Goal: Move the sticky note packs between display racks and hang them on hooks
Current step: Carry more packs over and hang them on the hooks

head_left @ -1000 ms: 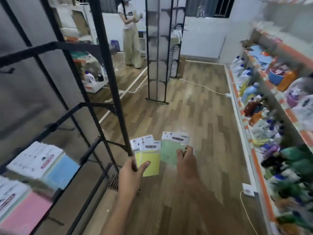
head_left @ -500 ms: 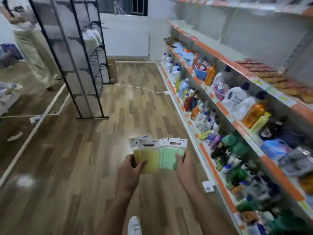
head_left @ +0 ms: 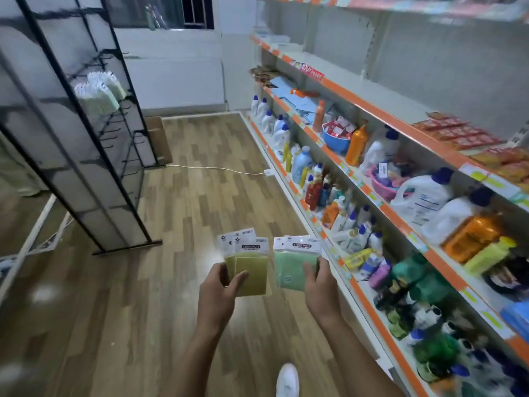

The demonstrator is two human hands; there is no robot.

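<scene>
The aisle was floored in brown wood-grain planks, with a long white and orange shop shelf unit full of bottles and jugs down the right side and a tall black wire display rack standing at the left. Pale green packs hung on hooks high on that rack.

Both forearms reached forward at about waist height, palms turned inward. The left hand held a fanned stack of yellow sticky note packs with white header cards, thumb pressed across the front and fingers curled behind. The right hand gripped a green sticky note pack with a white header card the same way, thumb on its face. The two bunches sat just beside each other, upright, over the open floor.

A white shoe showed below, between the arms. The floor between rack and shelving lay open ahead, apart from a white cable running across it farther on.
</scene>
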